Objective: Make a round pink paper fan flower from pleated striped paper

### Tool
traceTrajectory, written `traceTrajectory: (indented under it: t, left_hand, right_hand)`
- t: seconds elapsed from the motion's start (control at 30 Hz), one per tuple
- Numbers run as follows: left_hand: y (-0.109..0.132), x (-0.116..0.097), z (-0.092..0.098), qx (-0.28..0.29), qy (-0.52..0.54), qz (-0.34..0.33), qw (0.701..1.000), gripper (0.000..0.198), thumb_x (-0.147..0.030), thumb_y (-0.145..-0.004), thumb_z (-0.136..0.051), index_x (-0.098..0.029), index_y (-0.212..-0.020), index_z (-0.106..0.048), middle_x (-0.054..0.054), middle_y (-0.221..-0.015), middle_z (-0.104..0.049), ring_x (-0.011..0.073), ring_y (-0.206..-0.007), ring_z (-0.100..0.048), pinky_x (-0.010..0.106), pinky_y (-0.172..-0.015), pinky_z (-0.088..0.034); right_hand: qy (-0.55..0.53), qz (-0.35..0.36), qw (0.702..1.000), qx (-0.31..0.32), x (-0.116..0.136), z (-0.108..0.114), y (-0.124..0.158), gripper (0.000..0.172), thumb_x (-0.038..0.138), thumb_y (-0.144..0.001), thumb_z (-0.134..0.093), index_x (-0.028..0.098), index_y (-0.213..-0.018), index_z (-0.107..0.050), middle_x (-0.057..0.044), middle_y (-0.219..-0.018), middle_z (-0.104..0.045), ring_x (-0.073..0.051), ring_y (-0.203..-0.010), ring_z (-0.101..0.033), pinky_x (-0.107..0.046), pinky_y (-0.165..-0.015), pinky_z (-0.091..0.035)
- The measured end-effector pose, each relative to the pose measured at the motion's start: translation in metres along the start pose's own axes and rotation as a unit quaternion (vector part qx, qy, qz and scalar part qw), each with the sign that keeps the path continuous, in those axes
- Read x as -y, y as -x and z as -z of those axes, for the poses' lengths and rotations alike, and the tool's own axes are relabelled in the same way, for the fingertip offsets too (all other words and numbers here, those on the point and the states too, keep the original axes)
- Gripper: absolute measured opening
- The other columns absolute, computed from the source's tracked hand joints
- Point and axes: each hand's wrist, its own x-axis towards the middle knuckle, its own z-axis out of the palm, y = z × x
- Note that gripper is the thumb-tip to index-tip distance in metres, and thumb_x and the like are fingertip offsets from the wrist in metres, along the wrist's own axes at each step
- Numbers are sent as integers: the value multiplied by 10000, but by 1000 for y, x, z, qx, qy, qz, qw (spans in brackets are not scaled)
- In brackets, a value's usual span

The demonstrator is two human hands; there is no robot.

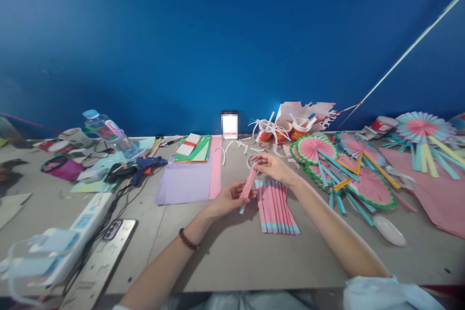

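Observation:
A narrow folded pink paper strip [248, 189] with a blue end is held up over the grey table [225, 256]. My left hand [228, 198] pinches its lower part, and a bead bracelet circles that wrist. My right hand [271, 167] pinches the strip's upper end. Just beneath and to the right lies a pleated pink paper piece [276, 207] with a blue band along its near edge.
Finished pink and green paper fans [345, 169] with blue and yellow sticks spread at the right. Lilac and pink sheets [185, 181] lie left of centre, with a glue gun [140, 167], a bottle [107, 131], a power strip [83, 225] and a phone [116, 229] further left. Paper cups [286, 130] stand at the back.

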Motion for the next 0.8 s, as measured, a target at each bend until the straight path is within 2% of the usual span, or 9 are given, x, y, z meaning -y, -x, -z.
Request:
traceTrajectory:
  t: [0.17, 0.33, 0.57, 0.63, 0.7, 0.8]
  left_hand:
    - [0, 3, 0, 20, 44, 6, 999, 640, -275, -710, -774, -207, -1291, -516, 166, -1227, -622, 265, -1052, -636, 311, -780, -507]
    - [0, 4, 1, 23, 65, 13, 998, 640, -276, -748, -744, -193, -1327, -485, 178, -1285, -581, 276, -1114, -607, 359, -894, -488]
    - [2, -2, 5, 79, 87, 25, 993, 659, -283, -741, -751, -235, -1339, -479, 155, -1342, -538, 282, -1177, -562, 380, -963, -447]
    - [2, -4, 5, 68, 81, 21, 994, 632, -295, -732, -757, -233, -1312, -514, 153, -1329, -550, 286, -1157, -576, 384, -949, -450]
    - [1, -5, 6, 30, 64, 11, 997, 582, -316, -714, -767, -217, -1253, -573, 156, -1288, -582, 278, -1090, -613, 372, -895, -471]
    - [-1, -5, 10, -42, 0, -13, 999, 490, -377, -711, -751, -189, -1151, -645, 150, -1111, -671, 227, -865, -663, 306, -691, -489]
  right_hand:
    - [-70, -1, 997, -36, 2, -4, -1, 385, 232, -646, -719, 174, -1007, -598, 39, -723, -588, -106, -663, -597, -264, -644, -520]
    - [-111, 5, 992, -54, -3, -5, -2, 372, 236, -633, -734, 178, -978, -608, 64, -640, -583, -101, -639, -603, -265, -670, -508]
    - [-170, -19, 985, -39, -6, -4, -3, 408, 236, -595, -766, 199, -967, -603, 72, -633, -584, -116, -667, -624, -274, -692, -517]
    - [-166, -23, 985, -36, -9, -4, -5, 410, 250, -608, -759, 206, -978, -589, 67, -647, -596, -123, -674, -625, -298, -718, -522]
    - [-134, -22, 990, -37, -13, -3, -7, 403, 270, -634, -745, 207, -993, -573, 47, -689, -628, -128, -687, -629, -315, -740, -520]
    - [-54, -10, 998, -35, -20, -1, -10, 372, 304, -686, -710, 201, -1013, -566, 0, -786, -670, -147, -752, -639, -334, -778, -511]
